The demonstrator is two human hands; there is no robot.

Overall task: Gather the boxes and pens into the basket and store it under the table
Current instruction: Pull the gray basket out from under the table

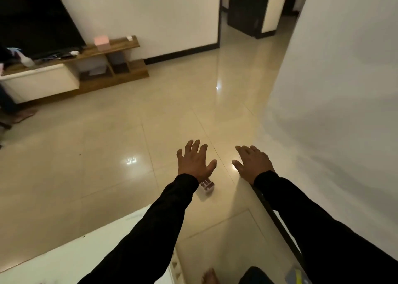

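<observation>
Black sleeves cover both our arms as they reach forward over the glossy beige tiled floor [107, 154]. Our left hand [195, 162] hangs at about six o'clock in the head view, fingers spread and straight, holding nothing. Our right hand [253, 163] hangs just beside it toward three o'clock, fingers likewise straight and relaxed, palm down, holding nothing.

Below our left wrist, toward six o'clock, a small box with a reddish patterned top and pale sides [207, 186] sits on the floor, partly hidden by the sleeve; we cannot tell what is printed on it. It touches neither hand.

At seven o'clock, the corner of a white desk [75, 251] shows under our left arm. Under our right arm a dark-edged glass-like surface [277, 217] runs toward five o'clock, and a blurred blue and yellow item [296, 274] lies at its near end. A bare foot [210, 277] shows at six o'clock.

At ten o'clock stands a low wooden TV stand with a white drawer front [86, 68], carrying a black flat screen [36, 21] and a small pink box [101, 42]. At one o'clock a dark doorway [247, 8] opens beyond the white wall [344, 68].
</observation>
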